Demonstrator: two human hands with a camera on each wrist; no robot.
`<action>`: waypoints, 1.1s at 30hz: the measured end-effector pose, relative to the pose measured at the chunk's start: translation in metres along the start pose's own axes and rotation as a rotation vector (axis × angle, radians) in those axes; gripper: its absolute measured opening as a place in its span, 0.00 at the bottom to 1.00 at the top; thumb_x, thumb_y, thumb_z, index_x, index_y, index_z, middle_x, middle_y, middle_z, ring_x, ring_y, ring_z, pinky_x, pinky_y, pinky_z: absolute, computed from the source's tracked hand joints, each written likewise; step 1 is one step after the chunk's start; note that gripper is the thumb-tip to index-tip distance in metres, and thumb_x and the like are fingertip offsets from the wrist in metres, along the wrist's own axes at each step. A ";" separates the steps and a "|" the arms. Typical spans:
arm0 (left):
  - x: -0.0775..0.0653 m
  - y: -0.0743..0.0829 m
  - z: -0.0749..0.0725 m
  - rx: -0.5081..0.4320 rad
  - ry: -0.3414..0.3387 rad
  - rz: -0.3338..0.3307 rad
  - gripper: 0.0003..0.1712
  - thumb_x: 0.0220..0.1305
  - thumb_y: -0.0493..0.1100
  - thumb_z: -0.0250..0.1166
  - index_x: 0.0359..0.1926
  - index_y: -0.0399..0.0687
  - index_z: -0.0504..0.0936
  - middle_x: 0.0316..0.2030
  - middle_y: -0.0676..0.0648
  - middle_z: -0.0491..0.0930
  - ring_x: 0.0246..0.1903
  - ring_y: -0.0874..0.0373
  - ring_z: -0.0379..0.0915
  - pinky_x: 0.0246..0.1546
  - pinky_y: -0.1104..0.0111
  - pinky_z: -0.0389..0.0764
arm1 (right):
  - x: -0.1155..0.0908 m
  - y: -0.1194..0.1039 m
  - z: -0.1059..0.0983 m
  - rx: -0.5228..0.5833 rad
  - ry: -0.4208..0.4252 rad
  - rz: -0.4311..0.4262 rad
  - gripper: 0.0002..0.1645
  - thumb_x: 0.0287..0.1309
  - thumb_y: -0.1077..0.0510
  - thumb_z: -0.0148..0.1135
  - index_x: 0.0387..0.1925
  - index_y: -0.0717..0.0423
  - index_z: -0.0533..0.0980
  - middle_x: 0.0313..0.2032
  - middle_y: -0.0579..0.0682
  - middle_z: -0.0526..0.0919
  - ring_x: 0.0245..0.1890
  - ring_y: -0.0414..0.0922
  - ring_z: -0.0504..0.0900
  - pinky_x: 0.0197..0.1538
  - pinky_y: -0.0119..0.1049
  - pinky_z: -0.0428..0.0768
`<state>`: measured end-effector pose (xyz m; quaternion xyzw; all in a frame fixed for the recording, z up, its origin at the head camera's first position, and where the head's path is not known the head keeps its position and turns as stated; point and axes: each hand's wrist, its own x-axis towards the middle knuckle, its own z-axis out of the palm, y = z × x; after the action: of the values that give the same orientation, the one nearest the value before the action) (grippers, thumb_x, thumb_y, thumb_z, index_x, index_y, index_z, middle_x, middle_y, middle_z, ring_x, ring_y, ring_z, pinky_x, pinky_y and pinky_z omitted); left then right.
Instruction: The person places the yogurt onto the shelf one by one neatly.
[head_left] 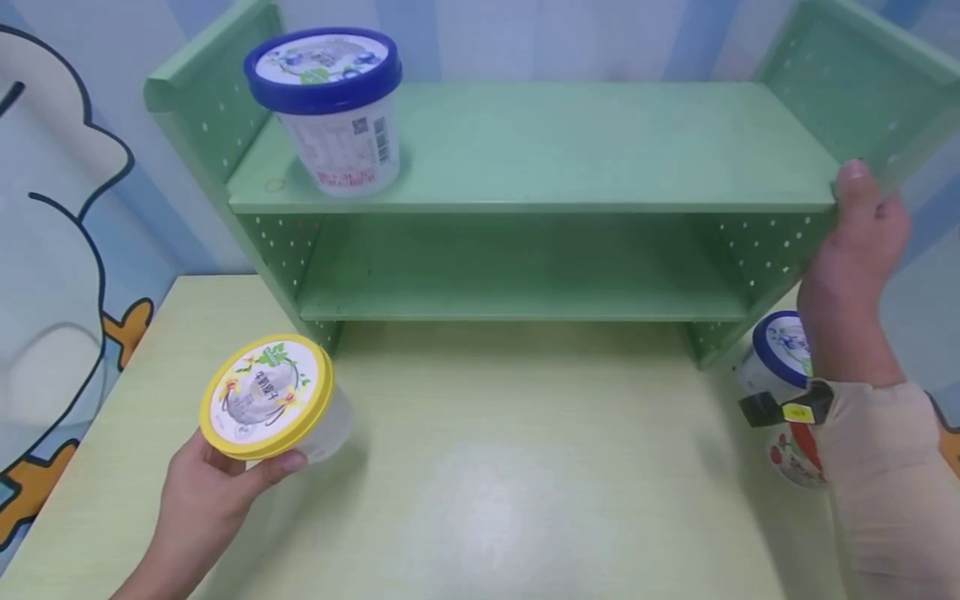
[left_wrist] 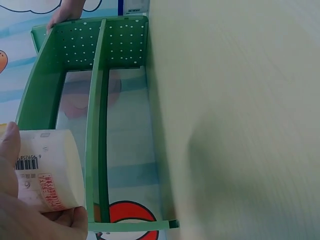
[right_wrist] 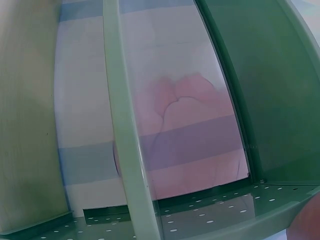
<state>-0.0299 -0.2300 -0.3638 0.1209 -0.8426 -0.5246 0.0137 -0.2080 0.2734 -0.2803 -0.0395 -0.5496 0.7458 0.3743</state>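
My left hand [head_left: 198, 496] holds a tub with a yellow lid [head_left: 266, 396] above the table, tilted so that the lid faces up and toward me. In the left wrist view, thumb and fingers wrap the tub's white side [left_wrist: 47, 170], which carries a barcode and red print. A green two-level shelf [head_left: 570, 150] stands at the back of the table. My right hand [head_left: 855, 258] grips the front edge of its right side panel, thumb by the upper board. Only a sliver of that hand [right_wrist: 306, 222] enters the right wrist view.
A blue-lidded tub [head_left: 330, 129] stands on the upper board's left end. Right of the shelf, another blue-lidded tub [head_left: 776, 354] and a red-and-white tub [head_left: 797, 458] sit partly behind my right arm. The pale table [head_left: 517, 467] meets a painted wall [head_left: 480, 37] behind.
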 end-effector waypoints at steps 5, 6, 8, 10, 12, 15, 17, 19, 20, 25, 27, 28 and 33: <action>0.000 0.002 0.003 -0.005 0.005 -0.005 0.51 0.56 0.50 0.75 0.74 0.53 0.57 0.69 0.50 0.62 0.65 0.50 0.58 0.49 0.79 0.73 | 0.002 0.001 -0.001 0.006 0.020 0.016 0.09 0.66 0.57 0.59 0.32 0.58 0.76 0.31 0.54 0.79 0.33 0.43 0.79 0.43 0.33 0.74; 0.000 0.003 0.003 -0.004 0.008 -0.006 0.51 0.55 0.50 0.75 0.74 0.53 0.57 0.69 0.50 0.62 0.65 0.50 0.58 0.49 0.79 0.72 | 0.001 0.001 -0.001 0.006 0.020 0.017 0.09 0.66 0.57 0.59 0.32 0.58 0.76 0.31 0.53 0.79 0.32 0.43 0.78 0.43 0.33 0.74; 0.000 0.004 0.005 -0.006 0.014 0.003 0.50 0.56 0.49 0.75 0.74 0.53 0.57 0.69 0.50 0.62 0.65 0.51 0.58 0.49 0.79 0.72 | 0.001 0.001 -0.001 0.010 0.018 0.014 0.08 0.66 0.57 0.59 0.33 0.58 0.77 0.31 0.54 0.79 0.33 0.43 0.79 0.43 0.33 0.74; -0.001 0.005 0.006 -0.011 0.022 0.020 0.49 0.56 0.48 0.75 0.74 0.52 0.58 0.68 0.50 0.63 0.64 0.53 0.60 0.50 0.80 0.72 | 0.001 0.001 -0.001 0.011 0.012 0.017 0.08 0.66 0.57 0.59 0.34 0.59 0.77 0.32 0.54 0.79 0.33 0.43 0.79 0.43 0.34 0.74; -0.002 0.007 0.008 -0.017 0.027 0.045 0.48 0.57 0.47 0.74 0.73 0.52 0.59 0.68 0.50 0.64 0.63 0.55 0.60 0.51 0.80 0.71 | 0.000 0.001 0.000 0.011 0.006 0.009 0.09 0.66 0.57 0.59 0.33 0.59 0.77 0.32 0.54 0.79 0.33 0.43 0.79 0.43 0.34 0.74; -0.003 0.010 0.011 -0.030 0.024 0.092 0.46 0.58 0.45 0.74 0.73 0.51 0.60 0.68 0.50 0.64 0.63 0.56 0.61 0.51 0.80 0.70 | 0.000 0.001 0.000 0.012 0.004 0.004 0.09 0.66 0.57 0.59 0.33 0.59 0.77 0.32 0.54 0.79 0.33 0.43 0.79 0.43 0.34 0.74; -0.003 0.013 0.012 -0.045 0.022 0.132 0.45 0.58 0.43 0.73 0.72 0.51 0.60 0.67 0.49 0.64 0.63 0.57 0.61 0.52 0.80 0.70 | 0.001 0.001 0.000 0.011 0.012 0.003 0.09 0.66 0.57 0.59 0.32 0.59 0.77 0.31 0.54 0.79 0.32 0.43 0.78 0.43 0.33 0.74; -0.002 0.015 0.013 -0.062 0.020 0.166 0.44 0.58 0.40 0.73 0.72 0.51 0.61 0.67 0.49 0.65 0.62 0.59 0.61 0.53 0.80 0.70 | 0.001 0.001 0.000 0.006 0.017 0.002 0.09 0.66 0.57 0.59 0.33 0.59 0.78 0.32 0.54 0.80 0.33 0.43 0.79 0.43 0.33 0.74; -0.002 0.016 0.014 -0.070 0.021 0.182 0.44 0.58 0.39 0.73 0.72 0.51 0.61 0.67 0.49 0.65 0.62 0.59 0.61 0.53 0.80 0.70 | 0.002 0.001 -0.001 0.009 0.020 0.003 0.09 0.66 0.57 0.59 0.33 0.59 0.78 0.32 0.54 0.80 0.33 0.43 0.79 0.43 0.33 0.74; 0.000 0.022 0.015 -0.092 0.030 0.216 0.45 0.56 0.36 0.74 0.71 0.51 0.62 0.66 0.50 0.65 0.61 0.60 0.61 0.55 0.80 0.68 | 0.002 0.001 0.000 0.023 0.020 -0.002 0.08 0.66 0.57 0.60 0.33 0.59 0.77 0.32 0.54 0.80 0.34 0.44 0.79 0.44 0.34 0.74; 0.001 0.023 0.016 -0.093 0.035 0.221 0.45 0.55 0.35 0.75 0.71 0.50 0.63 0.65 0.51 0.66 0.61 0.60 0.61 0.55 0.80 0.68 | 0.001 0.001 0.000 0.030 0.010 -0.004 0.08 0.65 0.57 0.60 0.33 0.59 0.77 0.33 0.55 0.80 0.34 0.44 0.79 0.44 0.34 0.75; 0.001 0.023 0.016 -0.097 0.037 0.223 0.45 0.54 0.35 0.75 0.70 0.49 0.64 0.65 0.50 0.67 0.61 0.60 0.61 0.55 0.80 0.68 | 0.000 0.001 0.001 0.032 0.007 -0.007 0.09 0.65 0.57 0.60 0.33 0.59 0.77 0.33 0.55 0.80 0.34 0.44 0.79 0.44 0.34 0.75; 0.002 0.026 0.018 -0.074 0.044 0.196 0.44 0.53 0.37 0.77 0.69 0.49 0.66 0.64 0.50 0.69 0.62 0.59 0.62 0.55 0.80 0.68 | 0.000 0.001 0.000 0.049 0.004 0.009 0.08 0.65 0.57 0.61 0.34 0.60 0.78 0.34 0.55 0.81 0.35 0.44 0.80 0.45 0.34 0.75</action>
<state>-0.0398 -0.2041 -0.3486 0.0489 -0.8299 -0.5488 0.0876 -0.2089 0.2731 -0.2813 -0.0344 -0.5303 0.7606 0.3730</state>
